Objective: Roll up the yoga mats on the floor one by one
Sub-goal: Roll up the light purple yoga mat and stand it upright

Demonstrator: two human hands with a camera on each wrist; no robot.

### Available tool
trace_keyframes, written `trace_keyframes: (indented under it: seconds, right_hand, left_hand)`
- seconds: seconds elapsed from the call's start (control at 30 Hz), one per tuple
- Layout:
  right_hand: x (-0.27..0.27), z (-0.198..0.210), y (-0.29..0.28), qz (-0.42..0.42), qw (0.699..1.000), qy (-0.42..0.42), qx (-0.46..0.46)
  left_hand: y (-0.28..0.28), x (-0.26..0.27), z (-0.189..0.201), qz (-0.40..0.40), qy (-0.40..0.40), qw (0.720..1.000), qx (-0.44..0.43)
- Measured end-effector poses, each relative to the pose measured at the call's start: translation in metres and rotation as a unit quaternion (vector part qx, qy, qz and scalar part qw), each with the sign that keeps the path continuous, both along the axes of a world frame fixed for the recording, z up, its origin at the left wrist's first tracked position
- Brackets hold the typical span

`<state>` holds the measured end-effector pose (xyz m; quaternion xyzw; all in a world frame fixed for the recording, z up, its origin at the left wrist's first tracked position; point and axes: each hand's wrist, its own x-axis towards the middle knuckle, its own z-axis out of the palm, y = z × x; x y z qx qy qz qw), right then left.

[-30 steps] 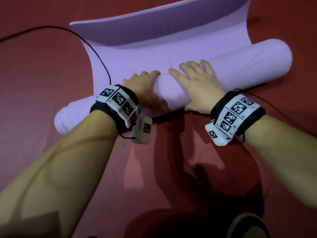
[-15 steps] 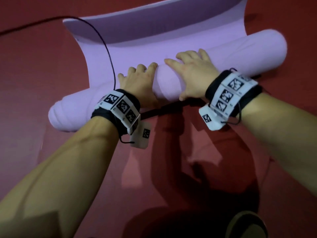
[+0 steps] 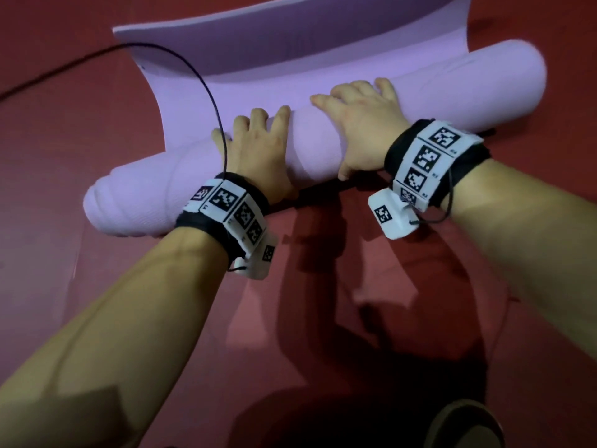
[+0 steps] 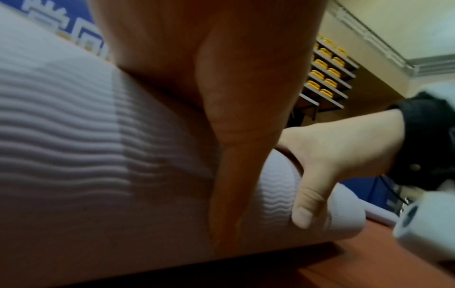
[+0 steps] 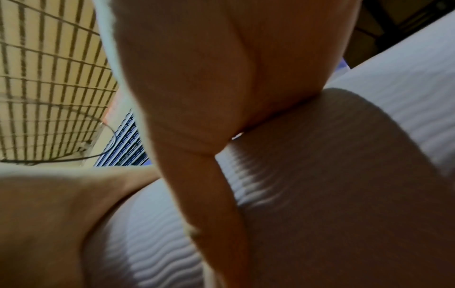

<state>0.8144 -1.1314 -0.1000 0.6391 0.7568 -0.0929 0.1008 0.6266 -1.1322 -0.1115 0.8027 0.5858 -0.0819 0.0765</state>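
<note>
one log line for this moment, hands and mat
left hand: pressing roll | right hand: pressing roll | yoga mat: mostly rolled, short tail flat | floor: red

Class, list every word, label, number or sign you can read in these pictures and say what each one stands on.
None can be read.
Left wristband: black-and-white square code markers; small print beside them too small to read.
Right wristband: the same markers; tiny print beside them blurred.
Blue wall sign: large white characters, cut off and blurred.
Purple yoga mat: no print visible.
</note>
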Motion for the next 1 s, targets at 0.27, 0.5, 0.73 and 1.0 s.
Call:
trace_keyframes:
  seconds: [0.27,0.5,0.73,1.0]
  right_hand:
    - [-0.001,-0.009,-0.002,0.01,0.999,-0.048,0.013]
    - [-0.003,0.001,0.004,0.008,1.0,-0.027,0.006]
    - [-0.007,0.008,-0.021,0.019,0.998,-0.052,0.039]
    - [-0.012,0.024,-0.073,0.031,0.996,-0.071,-0.037]
  left_hand:
    - [0.007,-0.001,-0.003,-0.001,-0.007,1.0,0.003]
    - [0.015,0.001,0.003,0.011,0.002,1.0,-0.022]
    - [-0.01,0.004,0.018,0.0,0.023,1.0,-0.015]
    - [-0.056,-0.005,0.028,-0.026,0.05,0.994,-0.096]
